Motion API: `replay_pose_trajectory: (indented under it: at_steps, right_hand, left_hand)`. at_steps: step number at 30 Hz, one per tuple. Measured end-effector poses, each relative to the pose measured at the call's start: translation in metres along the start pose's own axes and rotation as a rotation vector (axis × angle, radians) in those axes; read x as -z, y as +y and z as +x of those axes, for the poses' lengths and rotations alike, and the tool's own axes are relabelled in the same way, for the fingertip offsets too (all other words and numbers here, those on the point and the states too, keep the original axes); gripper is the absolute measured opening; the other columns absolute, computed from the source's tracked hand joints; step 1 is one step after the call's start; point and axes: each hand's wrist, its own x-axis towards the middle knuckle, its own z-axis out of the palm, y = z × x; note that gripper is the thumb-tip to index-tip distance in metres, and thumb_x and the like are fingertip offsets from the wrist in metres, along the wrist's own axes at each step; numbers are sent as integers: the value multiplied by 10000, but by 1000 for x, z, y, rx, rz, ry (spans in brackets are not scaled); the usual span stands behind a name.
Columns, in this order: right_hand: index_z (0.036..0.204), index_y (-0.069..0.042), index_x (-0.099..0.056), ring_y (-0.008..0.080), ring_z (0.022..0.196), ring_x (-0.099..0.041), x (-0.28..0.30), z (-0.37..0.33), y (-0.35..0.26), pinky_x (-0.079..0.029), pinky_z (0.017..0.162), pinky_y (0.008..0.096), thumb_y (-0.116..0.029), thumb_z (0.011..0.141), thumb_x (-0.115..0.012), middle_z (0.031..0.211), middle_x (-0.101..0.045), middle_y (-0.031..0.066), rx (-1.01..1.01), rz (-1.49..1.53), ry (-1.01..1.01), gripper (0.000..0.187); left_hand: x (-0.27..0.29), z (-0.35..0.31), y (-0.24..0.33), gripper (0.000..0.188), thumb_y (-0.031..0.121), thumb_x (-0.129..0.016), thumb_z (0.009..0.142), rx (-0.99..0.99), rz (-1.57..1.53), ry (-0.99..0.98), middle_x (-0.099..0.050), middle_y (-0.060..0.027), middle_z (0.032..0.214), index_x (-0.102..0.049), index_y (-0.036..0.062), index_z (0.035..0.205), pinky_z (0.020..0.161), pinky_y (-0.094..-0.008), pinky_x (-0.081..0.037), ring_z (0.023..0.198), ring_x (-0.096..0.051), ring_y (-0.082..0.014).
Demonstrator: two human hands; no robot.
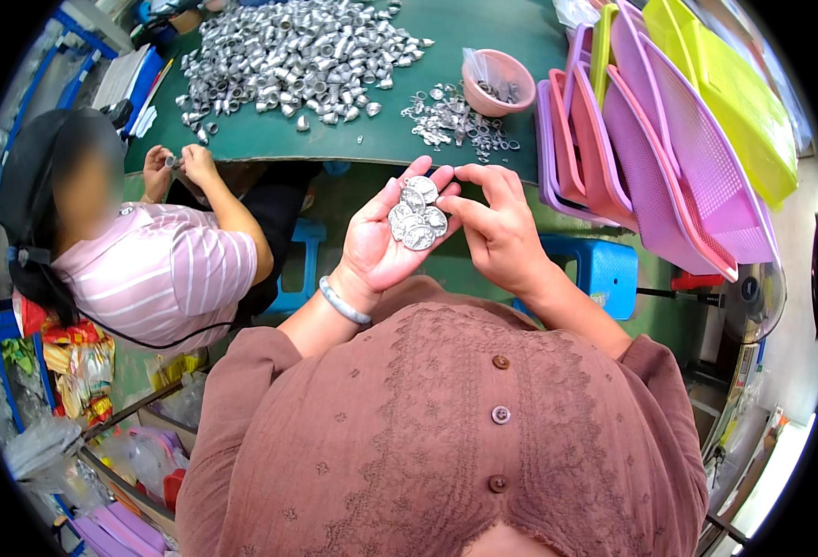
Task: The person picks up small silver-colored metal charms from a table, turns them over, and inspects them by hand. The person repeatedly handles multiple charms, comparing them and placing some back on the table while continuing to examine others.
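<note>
Palm up over the near edge of the table, my left hand (372,239) carries several round silver-coloured medals (417,215) with raised designs. They overlap in a small pile across the palm and lower fingers. My right hand (500,223) is bent in from the right, with its fingers drawn together at the edge of the pile and close to the left fingertips. Whether a small piece sits between those right fingers cannot be made out. A pale bangle (342,302) circles my left wrist.
A green table (372,148) bears a heap of silver metal caps (288,60), small loose metal parts (455,121) and a pink tub (499,85). Plastic baskets (650,130) stand stacked at right. A co-worker (149,241) sits at left handling a ring-like part. A blue stool (595,274) stands below.
</note>
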Motion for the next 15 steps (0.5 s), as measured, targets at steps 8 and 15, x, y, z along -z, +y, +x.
replay_pose_trajectory:
  at_steps: [8, 15]
  right_hand:
    - [839, -73, -601, 330, 961, -470, -16, 16, -8, -416, 820, 394, 37, 624, -572, 1032, -513, 137, 8, 32, 28, 243]
    - [810, -62, -609, 333, 952, -464, -11, 9, -16, -420, 795, 400, 49, 619, -578, 1066, -514, 136, 100, 76, -29, 223]
  left_hand:
    - [0, -14, 12, 399, 241, -306, 946, -26, 24, 8, -385, -128, 1323, -315, 100, 1319, 1025, -511, -261, 1214, -373, -292]
    - [7, -17, 17, 394, 232, -320, 942, -25, -49, -42, -412, -116, 1305, -336, 89, 1309, 1018, -488, -283, 1220, -367, -296]
